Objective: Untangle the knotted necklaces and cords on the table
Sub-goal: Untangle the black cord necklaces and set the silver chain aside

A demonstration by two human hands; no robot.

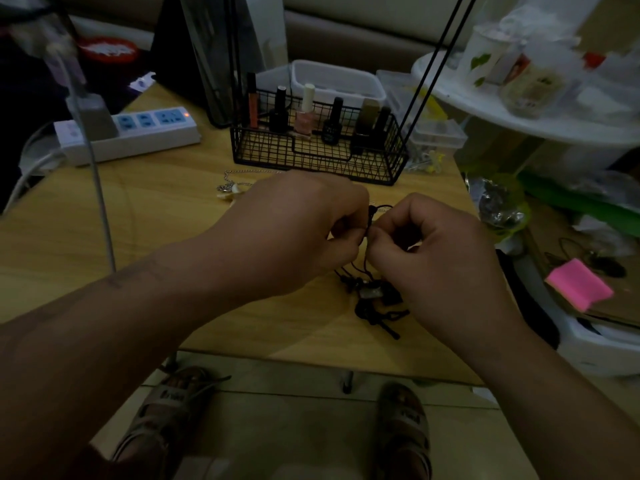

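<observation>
Black cord tangle (379, 311): on the near right part of the wooden table (166, 216), with a small pale pendant (370, 292) caught in it. Thin strands rise from it to the two hands held just above. Left hand (298, 230): grip clenched, fingertips pinching the cord at what appears to be a knot. Right hand (436, 258): grip likewise clenched on the same cord, touching or nearly touching the left at the pinch. A short loop of cord shows above the knuckles. Silver chain necklace (232, 188): lying apart on the table, far left of the hands, near the black wire basket (311, 161) of nail polish bottles. Step in hand, as judged: picking open one knot in the black cord; the chain looks not yet taken up. Next move likely calls for fine nail work to loosen a loop, then drawing one free end through without tightening the rest. Hidden or unclear: the knot itself sits behind the fingers; the light is dim; how many separate cords make up the tangle cannot be told; part of the chain lies behind the left hand.
</observation>
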